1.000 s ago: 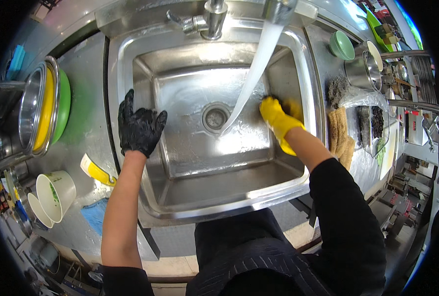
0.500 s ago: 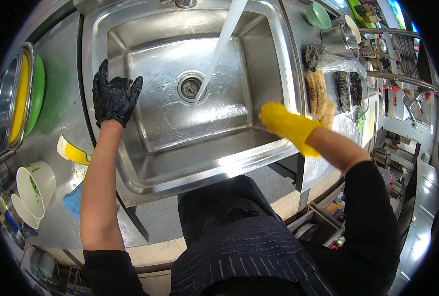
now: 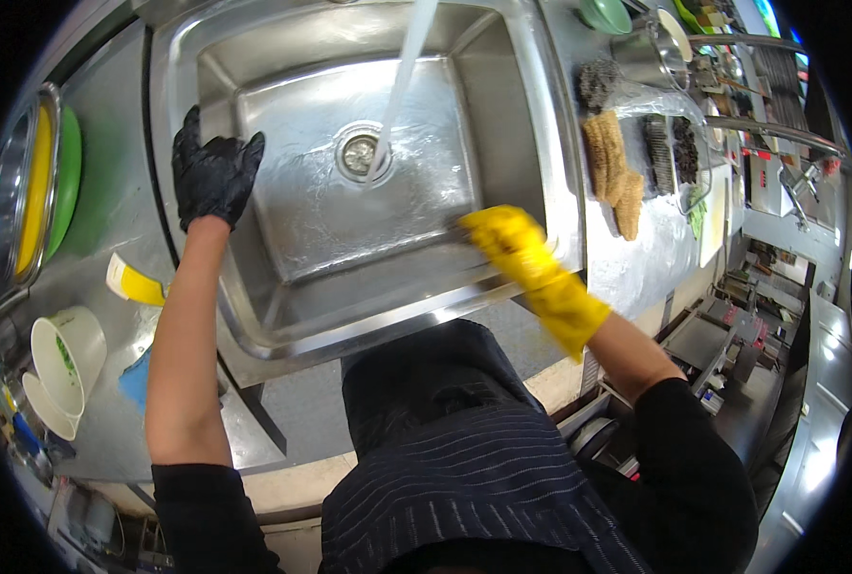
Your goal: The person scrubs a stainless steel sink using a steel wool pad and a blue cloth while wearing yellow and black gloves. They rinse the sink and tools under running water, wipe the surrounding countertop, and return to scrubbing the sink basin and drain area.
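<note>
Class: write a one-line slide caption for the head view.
Black-gloved left hand on steel sink rim; yellow-gloved right hand inside.

Probably commercial kitchen: steel sink [image 3: 531,115]

One steel sink [image 3: 541,124], two white cups [image 3: 62,359], two gloved hands [image 3: 213,172], two brown scrubbers [image 3: 606,153]

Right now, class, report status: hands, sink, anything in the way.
Left hand flat on sink wall, holding nothing. Right hand low at front wall. Water stream hits drain. Basin unobstructed.
</note>
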Demonstrator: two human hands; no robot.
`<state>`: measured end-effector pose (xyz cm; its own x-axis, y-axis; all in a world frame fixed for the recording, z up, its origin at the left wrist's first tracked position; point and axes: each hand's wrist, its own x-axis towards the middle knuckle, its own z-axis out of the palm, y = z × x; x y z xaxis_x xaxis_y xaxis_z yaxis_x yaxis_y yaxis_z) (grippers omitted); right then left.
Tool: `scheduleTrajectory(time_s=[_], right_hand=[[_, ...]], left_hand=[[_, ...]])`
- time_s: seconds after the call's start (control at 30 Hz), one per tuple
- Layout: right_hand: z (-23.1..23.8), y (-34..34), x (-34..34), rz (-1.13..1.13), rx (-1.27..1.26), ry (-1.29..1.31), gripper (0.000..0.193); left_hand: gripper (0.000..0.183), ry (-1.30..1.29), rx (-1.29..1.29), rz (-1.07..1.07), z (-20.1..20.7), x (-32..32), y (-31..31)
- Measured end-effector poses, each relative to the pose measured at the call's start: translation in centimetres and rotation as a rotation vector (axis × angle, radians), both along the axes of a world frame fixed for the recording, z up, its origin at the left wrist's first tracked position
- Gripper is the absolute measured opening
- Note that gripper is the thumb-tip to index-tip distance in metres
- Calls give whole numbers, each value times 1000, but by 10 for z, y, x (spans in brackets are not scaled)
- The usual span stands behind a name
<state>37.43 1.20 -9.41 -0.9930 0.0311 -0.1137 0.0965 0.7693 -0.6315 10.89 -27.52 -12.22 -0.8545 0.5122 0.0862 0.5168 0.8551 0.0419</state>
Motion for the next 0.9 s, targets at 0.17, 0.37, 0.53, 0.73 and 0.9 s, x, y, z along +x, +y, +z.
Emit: scheduleTrajectory(time_s=[0.17,0.37,0.53,0.73,0.9], right_hand=[[7,68,54,-61,88,-50,21],[-3,-42,24,156,82,79,26],[-4,-130,-11,384,-33,174,35],[-24,-203,-42,651,-99,262,32],[-17,-260,-64,700,-46,309,29]], left_hand=[[46,41,39,-74,-13,-5,-8],[49,16,49,-61,-25,-8,-12],[48,14,88,-54,-25,-9,-14],[45,37,164,-101,-25,-10,-8],[37,-430,620,-214,-18,-44,-29]])
